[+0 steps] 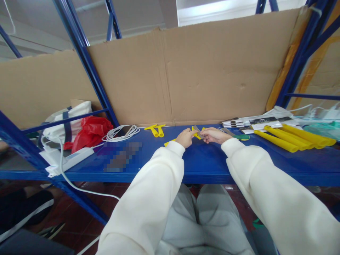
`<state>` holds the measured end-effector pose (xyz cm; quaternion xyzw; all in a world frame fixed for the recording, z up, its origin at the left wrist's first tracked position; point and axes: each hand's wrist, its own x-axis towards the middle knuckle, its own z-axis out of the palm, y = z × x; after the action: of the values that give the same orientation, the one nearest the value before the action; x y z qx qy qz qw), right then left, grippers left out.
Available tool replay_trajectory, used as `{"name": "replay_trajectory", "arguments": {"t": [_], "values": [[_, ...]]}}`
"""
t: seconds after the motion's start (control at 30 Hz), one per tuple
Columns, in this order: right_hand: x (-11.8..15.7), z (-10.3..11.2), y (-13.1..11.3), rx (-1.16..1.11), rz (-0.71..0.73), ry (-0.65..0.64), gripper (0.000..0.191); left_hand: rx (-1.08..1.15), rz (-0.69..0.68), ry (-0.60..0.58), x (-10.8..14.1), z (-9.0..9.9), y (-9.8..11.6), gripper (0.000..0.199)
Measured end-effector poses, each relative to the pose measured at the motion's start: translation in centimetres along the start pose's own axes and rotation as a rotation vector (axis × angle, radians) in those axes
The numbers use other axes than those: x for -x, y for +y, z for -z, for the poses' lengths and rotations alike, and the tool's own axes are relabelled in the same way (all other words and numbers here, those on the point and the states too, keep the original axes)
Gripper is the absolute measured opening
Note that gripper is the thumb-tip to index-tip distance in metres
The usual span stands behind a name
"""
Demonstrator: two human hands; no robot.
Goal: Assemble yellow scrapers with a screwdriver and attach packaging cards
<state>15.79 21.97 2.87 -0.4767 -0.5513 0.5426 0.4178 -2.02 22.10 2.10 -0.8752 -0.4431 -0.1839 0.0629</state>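
Note:
Both my hands are over the blue shelf, close together. My left hand (187,137) has its fingers closed at a small yellow piece (196,135). From the right, my right hand (214,135) pinches a small grey metal piece (198,130) that lies against the yellow one. Part of another yellow item (170,142) shows left of my left hand. Two yellow T-shaped pieces (156,130) rest farther left on the shelf. Just right of my right hand is a tool with a green handle (241,137).
Several long yellow tubes (289,139) and packaged items (265,123) are at the right. At the left are a coiled white cable (122,133), a red bag (92,130) and a power strip (77,158). Cardboard (199,71) stands behind. A person's legs show at lower left.

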Motion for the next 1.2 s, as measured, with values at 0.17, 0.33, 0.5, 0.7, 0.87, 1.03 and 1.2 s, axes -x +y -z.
{"name": "replay_trajectory", "arguments": {"t": [0.17,0.33,0.5,0.7,0.87,1.03,1.2], "values": [[0.1,-0.2,0.1,0.057,0.018,0.014,0.022,0.004,-0.015,0.001,0.0,0.0,0.0,0.044],[0.2,-0.2,0.1,0.075,0.023,0.003,0.02,0.001,-0.008,-0.02,0.0,-0.1,-0.1,0.045],[0.1,0.0,0.2,0.084,0.022,-0.004,0.018,-0.013,-0.015,-0.017,0.0,-0.3,-0.3,0.046],[-0.2,0.2,0.6,0.065,0.038,-0.024,0.019,-0.019,0.004,-0.044,0.1,0.2,0.1,0.048],[-0.2,0.0,0.5,0.062,0.021,0.002,0.022,-0.043,0.044,-0.069,0.3,0.5,0.5,0.047],[-0.1,-0.2,0.4,0.073,0.034,0.02,0.021,-0.055,0.046,-0.063,0.4,0.8,0.6,0.044],[-0.8,0.4,0.8,0.219,0.093,0.077,0.016,-0.069,0.045,-0.094,0.5,1.1,0.9,0.046]]}}
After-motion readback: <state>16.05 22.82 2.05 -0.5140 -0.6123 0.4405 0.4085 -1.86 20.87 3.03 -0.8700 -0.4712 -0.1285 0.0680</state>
